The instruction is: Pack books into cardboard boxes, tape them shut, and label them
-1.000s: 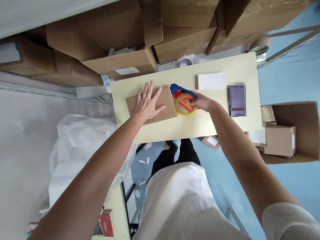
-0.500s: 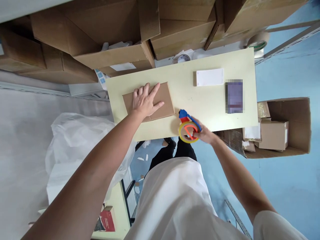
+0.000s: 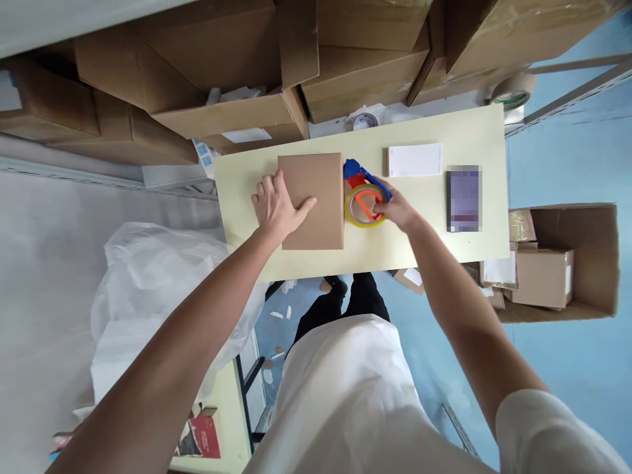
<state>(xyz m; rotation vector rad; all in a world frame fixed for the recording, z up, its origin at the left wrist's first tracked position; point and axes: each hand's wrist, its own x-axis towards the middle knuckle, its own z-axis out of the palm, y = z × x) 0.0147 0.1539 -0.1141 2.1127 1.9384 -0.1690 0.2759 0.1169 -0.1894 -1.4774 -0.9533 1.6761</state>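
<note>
A brown cardboard box [image 3: 316, 227] sits squarely on the pale yellow table [image 3: 237, 217]. My left hand [image 3: 274, 207] holds it at the left side, fingers bent along that edge and thumb spread over the top. In my right hand [image 3: 397, 207] is a tape dispenser [image 3: 367, 194], blue and red with an orange hub and a roll of yellowish tape. Its blue head lies close against the box's right edge near the far corner. Whether tape is stuck there I cannot tell.
A white flat box [image 3: 415, 160] and a blurred purple item [image 3: 464, 199] lie on the table's right. Large open cartons [image 3: 222, 112] line the far side, beside a tape roll [image 3: 365, 121]. An open carton of parcels [image 3: 587, 257] stands right, a plastic bag [image 3: 162, 263] left.
The box has turned straight and shifted right. My left hand has slid from its top to its left side. My right hand has carried the tape dispenser away from me to the box's right edge.
</note>
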